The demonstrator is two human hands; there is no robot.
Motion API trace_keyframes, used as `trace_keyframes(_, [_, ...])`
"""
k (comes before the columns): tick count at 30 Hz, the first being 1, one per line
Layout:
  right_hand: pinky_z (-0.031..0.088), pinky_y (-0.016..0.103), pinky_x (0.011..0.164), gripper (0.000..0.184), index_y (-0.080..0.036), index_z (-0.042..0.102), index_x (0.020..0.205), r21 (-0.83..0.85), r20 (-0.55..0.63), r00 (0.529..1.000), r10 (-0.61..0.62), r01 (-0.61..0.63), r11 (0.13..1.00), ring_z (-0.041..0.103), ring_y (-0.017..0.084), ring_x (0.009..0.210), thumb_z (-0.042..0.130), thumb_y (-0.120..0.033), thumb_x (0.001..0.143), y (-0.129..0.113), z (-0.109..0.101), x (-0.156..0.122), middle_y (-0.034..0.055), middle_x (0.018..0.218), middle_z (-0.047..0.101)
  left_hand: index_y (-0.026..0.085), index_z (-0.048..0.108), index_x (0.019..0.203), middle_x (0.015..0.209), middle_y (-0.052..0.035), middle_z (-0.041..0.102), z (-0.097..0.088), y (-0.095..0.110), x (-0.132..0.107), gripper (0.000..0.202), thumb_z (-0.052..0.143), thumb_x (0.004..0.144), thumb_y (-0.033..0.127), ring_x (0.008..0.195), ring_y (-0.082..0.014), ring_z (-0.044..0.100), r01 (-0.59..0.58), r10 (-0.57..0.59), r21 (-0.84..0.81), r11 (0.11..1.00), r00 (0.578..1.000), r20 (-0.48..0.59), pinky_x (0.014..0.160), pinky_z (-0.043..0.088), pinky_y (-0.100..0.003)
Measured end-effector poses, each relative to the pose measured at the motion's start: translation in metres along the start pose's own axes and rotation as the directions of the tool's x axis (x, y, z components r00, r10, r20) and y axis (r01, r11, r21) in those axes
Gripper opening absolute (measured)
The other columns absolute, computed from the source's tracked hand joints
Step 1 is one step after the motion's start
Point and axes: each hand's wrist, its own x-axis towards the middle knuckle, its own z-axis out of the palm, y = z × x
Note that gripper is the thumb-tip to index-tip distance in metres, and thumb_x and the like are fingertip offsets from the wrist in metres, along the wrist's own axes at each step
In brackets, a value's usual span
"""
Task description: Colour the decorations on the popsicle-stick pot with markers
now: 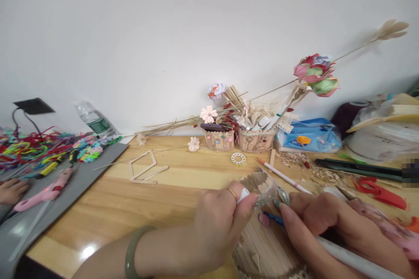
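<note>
A holder made of wooden craft sticks (262, 244) lies tilted at the table's front, with lace round its near end and a clear band near its far end. My left hand (218, 216) is closed at its left side, with a small white piece (243, 196) between thumb and forefinger; its kind is unclear. My right hand (340, 226) is closed round a white pen-like tool (356, 259). A blue tip (275, 219) in front of those fingers touches a small pink piece (264, 219) on the sticks.
Behind stand two stick baskets (219, 139) with paper flowers and supplies. A tape ring (238, 158), a pencil (283, 175), red scissors (376, 192) and wood shavings lie nearby. At left, another person's hand (13, 192) rests by a pink glue gun (46, 194) and pipe cleaners.
</note>
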Motion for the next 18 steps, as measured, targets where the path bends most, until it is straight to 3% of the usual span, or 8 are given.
trace_keyframes(5, [0.032, 0.017, 0.03, 0.029, -0.023, 0.033, 0.058, -0.034, -0.052, 0.999, -0.008, 0.006, 0.999, 0.042, 0.006, 0.033, 0.055, -0.012, 0.074, 0.0025, -0.0007, -0.0029, -0.0082, 0.045, 0.045, 0.021, 0.029, 0.06, 0.049, 0.0067, 0.028, -0.0001, -0.0002, -0.0002, 0.028, 0.029, 0.088, 0.025, 0.04, -0.0087, 0.03, -0.018, 0.018, 0.015, 1.0, 0.999, -0.026, 0.041, 0.026, -0.021])
trace_keyframes(9, [0.034, 0.017, 0.031, 0.029, -0.023, 0.032, 0.059, -0.065, 0.025, 0.999, -0.031, 0.033, 0.997, 0.043, 0.006, 0.034, 0.054, -0.014, 0.075, 0.0019, -0.0032, -0.0029, -0.0082, 0.045, 0.046, 0.02, 0.034, 0.06, 0.048, 0.0064, 0.031, 0.0007, -0.001, -0.002, 0.029, 0.031, 0.089, 0.026, 0.04, -0.0086, 0.032, -0.013, 0.013, 0.0, 1.0, 0.999, -0.034, 0.041, 0.026, -0.02])
trace_keyframes(14, [0.031, 0.019, 0.031, 0.031, -0.023, 0.028, 0.058, -0.129, -0.023, 1.0, -0.021, 0.018, 0.991, 0.038, 0.006, 0.033, 0.052, -0.014, 0.076, 0.002, -0.0021, -0.0037, -0.0092, 0.043, 0.037, 0.018, 0.043, 0.063, 0.049, 0.0038, 0.042, 0.003, -0.004, -0.0031, 0.031, 0.031, 0.09, 0.028, 0.042, -0.0086, 0.037, -0.005, 0.005, -0.062, 0.998, 1.0, -0.013, 0.043, 0.031, -0.02])
trace_keyframes(18, [0.03, 0.02, 0.032, 0.031, -0.023, 0.028, 0.058, -0.185, -0.033, 0.998, -0.047, 0.041, 0.982, 0.036, 0.006, 0.032, 0.052, -0.017, 0.077, 0.0016, -0.0002, -0.003, -0.0089, 0.043, 0.037, 0.019, 0.041, 0.061, 0.047, 0.0049, 0.037, 0.0044, -0.0058, -0.0038, 0.032, 0.031, 0.09, 0.029, 0.04, -0.0084, 0.035, -0.025, 0.024, -0.032, 0.999, 0.998, -0.053, 0.041, 0.029, -0.02])
